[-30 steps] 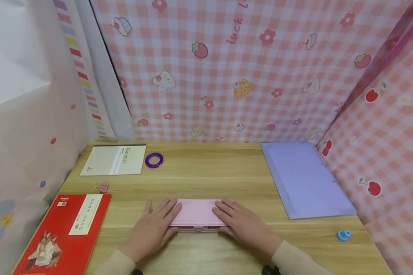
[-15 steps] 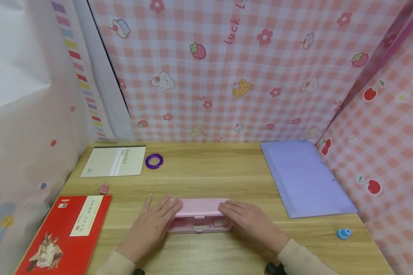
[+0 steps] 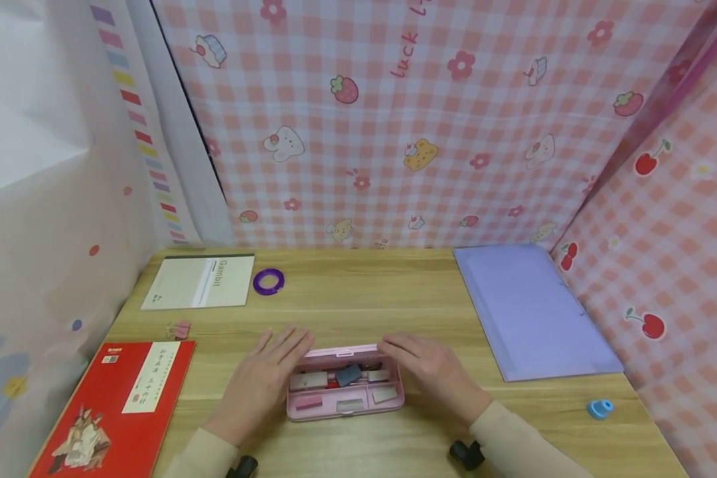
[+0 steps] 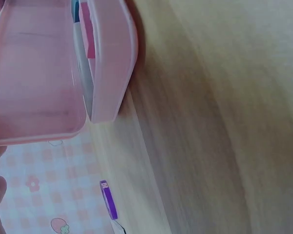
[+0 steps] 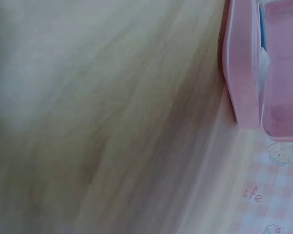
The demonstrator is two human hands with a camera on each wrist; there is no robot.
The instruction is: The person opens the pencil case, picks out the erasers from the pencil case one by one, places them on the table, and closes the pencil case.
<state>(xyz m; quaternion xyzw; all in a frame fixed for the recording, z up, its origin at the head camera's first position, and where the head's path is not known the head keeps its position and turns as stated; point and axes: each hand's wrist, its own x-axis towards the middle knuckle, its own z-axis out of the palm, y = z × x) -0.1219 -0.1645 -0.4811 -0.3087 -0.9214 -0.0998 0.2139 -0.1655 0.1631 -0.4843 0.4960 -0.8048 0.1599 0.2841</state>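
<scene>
On wooden desk (image 3: 364,299), gingham-curtained walls (image 3: 370,119)

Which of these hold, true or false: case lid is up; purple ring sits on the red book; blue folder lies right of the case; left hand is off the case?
1. The pink pencil case has its lid raised. True.
2. The purple tape ring sits on the red book. False: it lies on the desk beside the Gambit notebook.
3. The lavender folder lies right of the case. True.
4. The left hand is off the case. False: its fingers touch the lid.
</scene>
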